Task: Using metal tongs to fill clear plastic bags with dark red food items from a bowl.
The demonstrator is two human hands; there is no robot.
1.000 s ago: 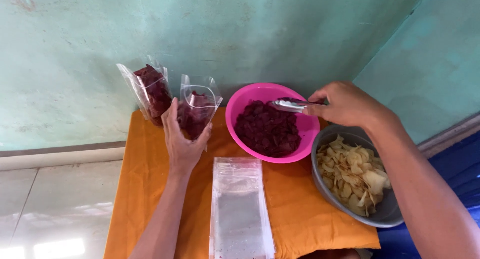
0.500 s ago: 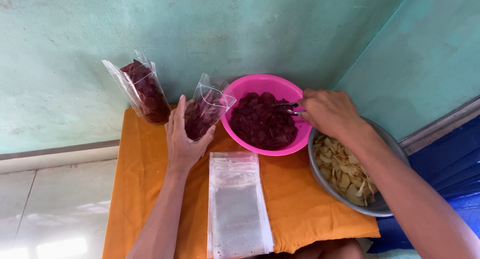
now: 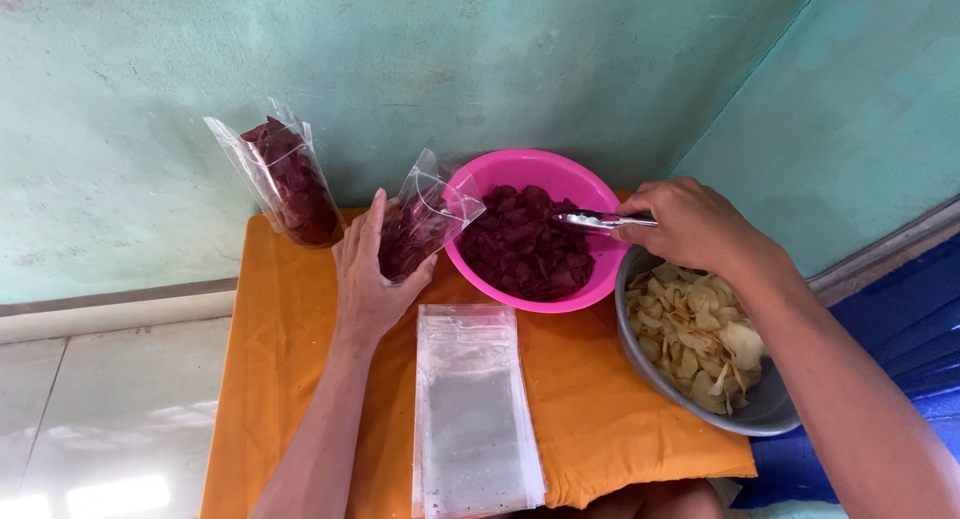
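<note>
My left hand (image 3: 367, 274) grips a clear plastic bag (image 3: 425, 219) partly filled with dark red chips, tilted with its open mouth toward the pink bowl (image 3: 520, 174). The pink bowl holds a heap of dark red chips (image 3: 525, 249). My right hand (image 3: 690, 224) holds metal tongs (image 3: 598, 220) with their tips over the chips in the bowl. A second clear bag of dark red chips (image 3: 285, 179) stands against the wall at the back left.
A grey metal bowl (image 3: 770, 404) of pale yellow chips sits at the right, under my right forearm. A stack of empty clear bags (image 3: 470, 409) lies on the orange cloth (image 3: 280, 359) in front. Green walls close the back and right; pale floor lies left.
My right hand has drawn back to the right, lifting the tongs out of the heap to above it. The held bag has tipped further toward the pink bowl.
</note>
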